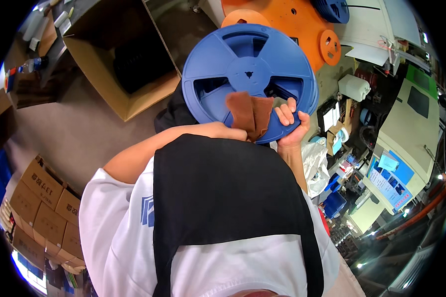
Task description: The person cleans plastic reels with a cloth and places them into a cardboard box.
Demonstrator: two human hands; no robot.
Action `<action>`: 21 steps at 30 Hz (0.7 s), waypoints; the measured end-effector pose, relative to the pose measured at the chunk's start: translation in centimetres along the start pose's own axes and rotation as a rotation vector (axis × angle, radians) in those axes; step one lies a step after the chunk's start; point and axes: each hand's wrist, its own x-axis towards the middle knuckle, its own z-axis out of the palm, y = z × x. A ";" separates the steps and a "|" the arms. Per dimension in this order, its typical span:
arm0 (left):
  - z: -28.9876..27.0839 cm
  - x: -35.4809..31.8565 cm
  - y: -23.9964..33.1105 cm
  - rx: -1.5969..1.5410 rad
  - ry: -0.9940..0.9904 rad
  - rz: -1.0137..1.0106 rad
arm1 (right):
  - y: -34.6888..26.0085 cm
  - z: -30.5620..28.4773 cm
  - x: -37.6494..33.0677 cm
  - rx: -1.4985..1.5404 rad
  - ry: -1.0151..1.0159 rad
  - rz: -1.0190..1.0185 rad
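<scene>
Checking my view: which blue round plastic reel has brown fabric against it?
The nearer blue reel, its rim in the right hand: brown fabric covers part. The blue reel at the top edge shows none.

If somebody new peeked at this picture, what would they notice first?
Probably the big blue reel at upper centre, its rim held by the right hand. Next, the brown cloth against its lower face, beside the left hand. Then the bright orange surface behind it, at the top.
</scene>
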 end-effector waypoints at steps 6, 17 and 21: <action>-1.8 -6.4 -0.6 -0.620 1.003 0.357 | -0.3 0.3 0.6 0.062 -0.007 -0.010; -1.6 0.2 1.7 0.942 0.542 0.489 | -0.5 1.0 1.6 0.034 0.014 0.055; -1.0 -1.2 -0.5 0.925 0.440 0.443 | -0.6 0.4 1.2 0.014 0.074 0.034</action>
